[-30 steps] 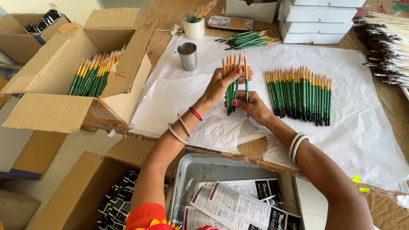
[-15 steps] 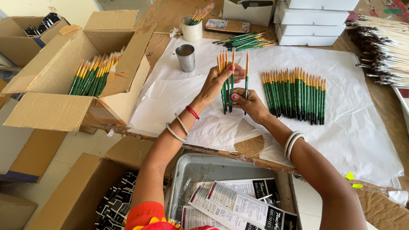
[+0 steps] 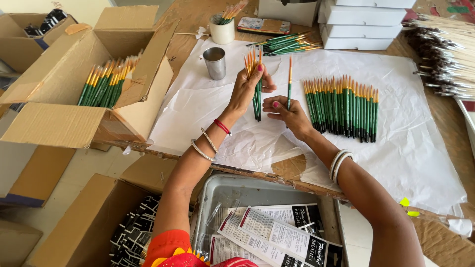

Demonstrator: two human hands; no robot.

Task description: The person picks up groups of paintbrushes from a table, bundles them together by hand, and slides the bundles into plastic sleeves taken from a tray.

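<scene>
My left hand (image 3: pixel 246 90) grips a small bunch of green-handled paintbrushes (image 3: pixel 257 96) with orange tips, held upright over white paper (image 3: pixel 198 104). My right hand (image 3: pixel 289 112) holds a single green paintbrush (image 3: pixel 289 84) just right of the bunch, its tip pointing away from me. A neat row of matching brushes (image 3: pixel 341 106) lies on the paper to the right of my right hand.
An open cardboard box (image 3: pixel 64 118) at the left holds more green brushes (image 3: pixel 106 84). A steel cup (image 3: pixel 214 63), a white cup of brushes (image 3: pixel 222 29), loose brushes (image 3: pixel 287 43), white boxes (image 3: pixel 363 24) and pale-handled brushes (image 3: pixel 450 54) lie at the back. A metal tray (image 3: pixel 232 190) with printed cards sits below.
My right hand has drawn one brush out of the bunch and moved it to the right. The left hand with the bunch has stayed about in place.
</scene>
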